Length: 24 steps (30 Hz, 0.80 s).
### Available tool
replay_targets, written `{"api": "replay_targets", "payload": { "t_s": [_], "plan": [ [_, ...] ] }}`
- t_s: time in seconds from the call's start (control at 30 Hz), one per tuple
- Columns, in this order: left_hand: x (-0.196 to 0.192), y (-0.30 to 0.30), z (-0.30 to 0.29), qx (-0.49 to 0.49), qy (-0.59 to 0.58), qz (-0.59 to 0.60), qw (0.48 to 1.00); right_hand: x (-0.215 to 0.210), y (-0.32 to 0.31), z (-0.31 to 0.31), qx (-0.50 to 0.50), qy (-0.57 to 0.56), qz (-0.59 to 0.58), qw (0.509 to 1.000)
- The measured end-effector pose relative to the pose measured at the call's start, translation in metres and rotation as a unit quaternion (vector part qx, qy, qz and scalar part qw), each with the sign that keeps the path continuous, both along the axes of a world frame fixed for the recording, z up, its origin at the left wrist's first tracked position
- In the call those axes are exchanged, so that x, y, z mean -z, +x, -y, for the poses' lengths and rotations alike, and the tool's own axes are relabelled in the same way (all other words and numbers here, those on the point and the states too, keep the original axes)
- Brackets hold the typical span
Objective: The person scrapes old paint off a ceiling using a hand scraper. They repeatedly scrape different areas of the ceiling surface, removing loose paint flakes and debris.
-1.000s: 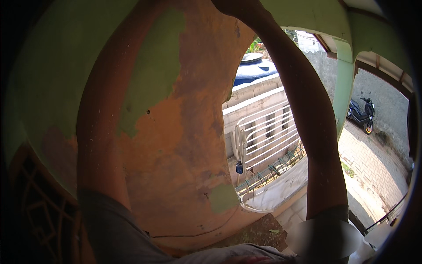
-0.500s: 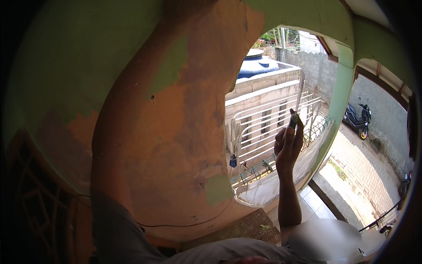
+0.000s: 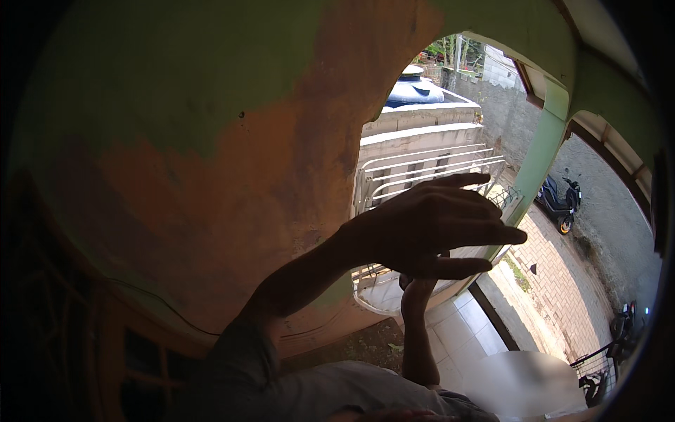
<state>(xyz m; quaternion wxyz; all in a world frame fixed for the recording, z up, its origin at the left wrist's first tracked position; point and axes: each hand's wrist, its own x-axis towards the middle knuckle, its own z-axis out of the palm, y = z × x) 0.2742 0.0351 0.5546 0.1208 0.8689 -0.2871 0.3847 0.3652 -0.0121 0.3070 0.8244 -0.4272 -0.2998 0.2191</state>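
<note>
My left hand (image 3: 436,228) reaches across from the lower left, its fingers stretched out and apart, with nothing in them. Behind it is my right hand (image 3: 416,287), largely covered, with only its lower part and wrist showing. That part looks closed, and a dark rounded end pokes out beside it. Half a second ago this hand held a tool with a long thin blade and a short dark handle; the blade is now hidden. To the left stands the wall (image 3: 267,183), its green paint worn away over orange-brown and dark patches. I cannot tell whether my hands touch each other.
Beyond the wall opening are white metal bars (image 3: 422,165) and a blue tank (image 3: 415,91). A green post (image 3: 547,126) rises at the right. Outside, a black scooter (image 3: 560,200) stands on brick paving (image 3: 555,281). A thin cable (image 3: 165,301) runs low along the wall.
My left arm, raised along the wall before, has come down and across to the right, in front of my right hand. My right hand has dropped lower and a little left.
</note>
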Motion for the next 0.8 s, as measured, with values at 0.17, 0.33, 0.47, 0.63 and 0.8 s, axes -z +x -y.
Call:
{"api": "replay_targets", "payload": {
  "t_s": [0.17, 0.33, 0.47, 0.63, 0.8],
  "plan": [
    [0.135, -0.079, 0.011, 0.239, -0.377, -0.156, 0.881, -0.057, -0.004, 0.024, 0.009, -0.013, -0.033, 0.999],
    [0.052, -0.104, 0.057, 0.440, -0.428, -0.163, 0.772, -0.030, -0.024, 0.021, -0.085, -0.047, -0.066, 0.993],
    [0.030, -0.117, 0.070, 0.486, -0.414, -0.157, 0.754, 0.029, -0.023, -0.002, -0.164, 0.009, -0.058, 0.985],
    [0.012, -0.154, 0.074, 0.498, -0.433, -0.135, 0.739, 0.034, -0.044, -0.004, -0.227, -0.003, -0.174, 0.958],
    [0.007, -0.186, 0.074, 0.510, -0.464, -0.118, 0.715, 0.005, -0.082, 0.028, -0.154, -0.080, -0.112, 0.978]
  ]
}}
